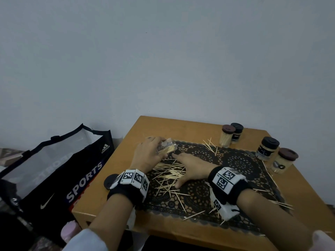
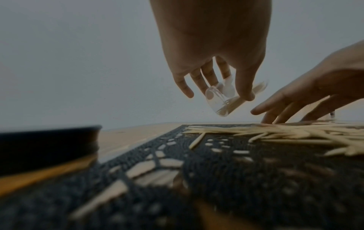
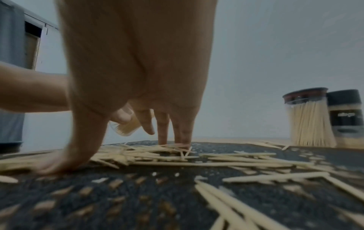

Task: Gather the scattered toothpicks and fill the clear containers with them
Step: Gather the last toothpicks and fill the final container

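Left hand: the left hand point(image 1: 147, 153) grips a clear jar point(image 1: 167, 147) above the far left edge of the mat point(image 1: 233, 161), fingers and thumb curled round it.
Jar axis: it is tilted, long axis running roughly 10 to 4 o'clock in the head view, mouth toward the right hand; a few toothpicks lie along that axis inside.
Right hand: the right hand point(image 1: 193, 166) is spread wide, fingertips and thumb pressed down on the mat, holding nothing, bracketing a pile of toothpicks point(image 1: 170, 172).
Pile: at the mat's 9 o'clock side, most sticks lying roughly 3 to 9 o'clock; loose ones fan out toward 6 and 12 o'clock at mixed angles.
Full jars: four capped jars point(image 1: 226, 135) of upright sticks stand on the table point(image 1: 112, 200) at 1 to 2 o'clock.
Lid: a black lid point(image 1: 110, 181) sits on the table just beside the left wrist.
Hard to see: the jar's mouth is blurred; near sticks in both wrist views are out of focus; the jar labels are unreadable.
Off table: a sports bag point(image 1: 59, 171) stands at 9 o'clock.
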`<state>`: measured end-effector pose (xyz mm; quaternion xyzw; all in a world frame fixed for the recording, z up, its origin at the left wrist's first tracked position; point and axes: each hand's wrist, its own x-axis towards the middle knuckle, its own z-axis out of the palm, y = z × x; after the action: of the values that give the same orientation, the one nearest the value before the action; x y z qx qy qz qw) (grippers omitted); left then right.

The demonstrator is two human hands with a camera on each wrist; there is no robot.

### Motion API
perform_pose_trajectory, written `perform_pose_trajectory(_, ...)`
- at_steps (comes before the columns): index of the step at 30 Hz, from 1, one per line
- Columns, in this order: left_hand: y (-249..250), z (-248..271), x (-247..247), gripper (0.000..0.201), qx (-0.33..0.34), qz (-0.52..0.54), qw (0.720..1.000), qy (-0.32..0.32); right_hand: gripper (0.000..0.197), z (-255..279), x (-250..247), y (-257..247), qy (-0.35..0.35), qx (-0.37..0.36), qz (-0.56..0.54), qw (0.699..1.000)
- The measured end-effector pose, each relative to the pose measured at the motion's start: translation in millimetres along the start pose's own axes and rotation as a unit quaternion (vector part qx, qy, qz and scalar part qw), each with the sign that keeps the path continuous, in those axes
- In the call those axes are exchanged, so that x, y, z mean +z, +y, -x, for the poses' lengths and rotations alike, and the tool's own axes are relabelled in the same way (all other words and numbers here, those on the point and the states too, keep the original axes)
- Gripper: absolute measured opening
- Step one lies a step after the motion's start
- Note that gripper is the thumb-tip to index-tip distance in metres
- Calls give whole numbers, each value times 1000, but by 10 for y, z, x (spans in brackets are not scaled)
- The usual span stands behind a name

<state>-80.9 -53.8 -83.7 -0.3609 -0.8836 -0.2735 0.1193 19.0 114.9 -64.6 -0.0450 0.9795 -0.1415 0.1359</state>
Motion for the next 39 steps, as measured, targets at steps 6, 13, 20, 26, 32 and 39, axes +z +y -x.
perform_pose_trajectory(6,10,29,-28,52,5,-7,1000,0,64,-12,-30,-3,90,-38,0,995)
perform_pose_trajectory(13,21,36,-51,54,-2,-1,1000,-8,54,36,-46,29,152,-27,31,988)
perform_pose_trajectory(20,21,38,-55,55,-5,2,1000,-17,77,20,-17,41,60,9,42,997)
perform_pose_trajectory(26,14,37,-51,54,-1,2,1000,-19,29,8,-54,42,117,20,13,993)
perform_pose_trajectory(32,25,44,-64,56,-5,2,1000,-26,15,36,-71,21,138,45,61,988)
perform_pose_trajectory(39,27,43,-64,55,-6,-7,1000,-28,17,101,-79,16,182,41,139,972)
